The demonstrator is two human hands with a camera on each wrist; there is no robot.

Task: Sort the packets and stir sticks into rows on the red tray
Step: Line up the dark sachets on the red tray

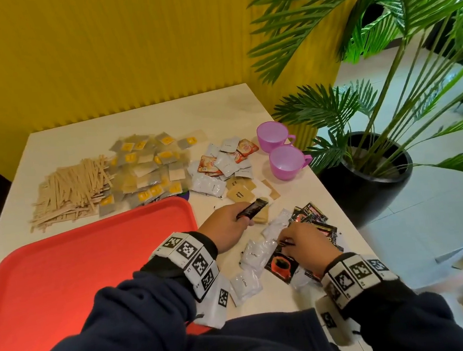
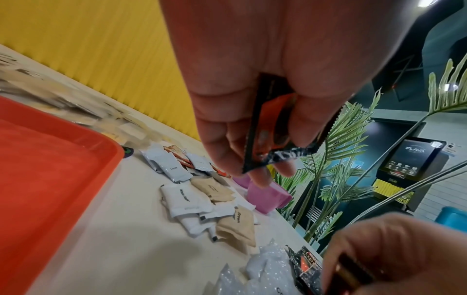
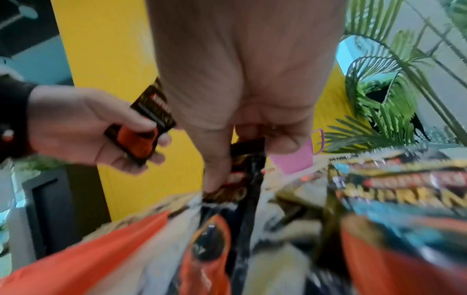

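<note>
My left hand (image 1: pixel 224 227) curls its fingers (image 2: pixel 227 143) round a black-and-orange coffee packet (image 1: pixel 252 208), held above the surface (image 1: pixel 140 122) just beside the red tray (image 1: pixel 64 276). My right hand (image 1: pixel 306 248) pinches the top edge of another black packet (image 1: pixel 283 266) lying among white sachets (image 1: pixel 253 254) (some marked "Coffee"). Beyond them sit brown sugar packets (image 1: pixel 239 193), tea bags (image 1: pixel 150 169) and a heap of stir sticks (image 1: pixel 67 188) — all off the tray. Two pink cups (image 1: pixel 287 161) stand near the far edge, what they hold unclear.
</note>
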